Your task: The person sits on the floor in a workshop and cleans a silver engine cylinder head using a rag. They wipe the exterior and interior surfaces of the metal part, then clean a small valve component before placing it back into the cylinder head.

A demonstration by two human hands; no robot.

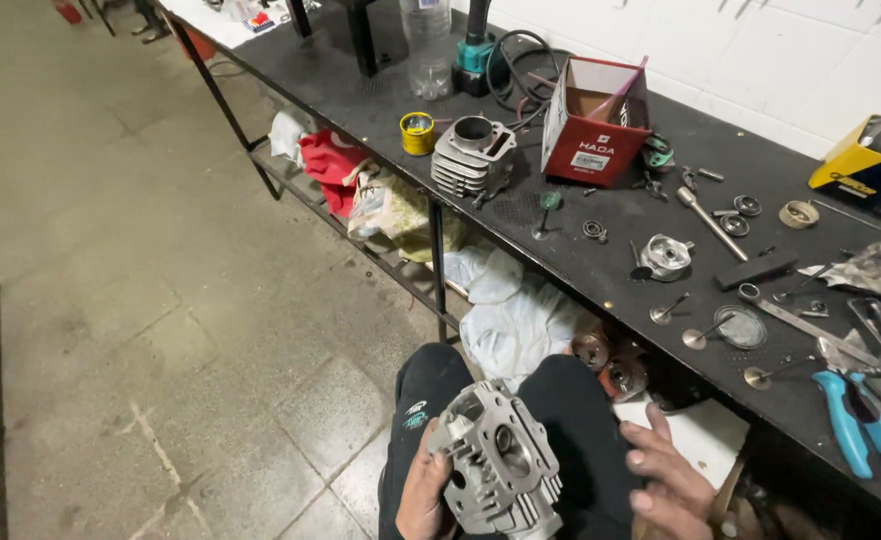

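a left hand (423,497) is gripping a grey cylinder head (497,470) over the lap, fingers closed around it, while the right hand (667,482) is hovering beside it, fingers spread open, below the black workbench (600,245).

— Where does the cylinder head (498,462) sit?
— Over the person's lap, left hand (423,497) at its left, right hand (665,480) apart to its right, below the bench (600,235) edge.
— And on the bench?
— A finned cylinder (472,155), with an open box (594,120) right of it and a bottle (427,45) behind.
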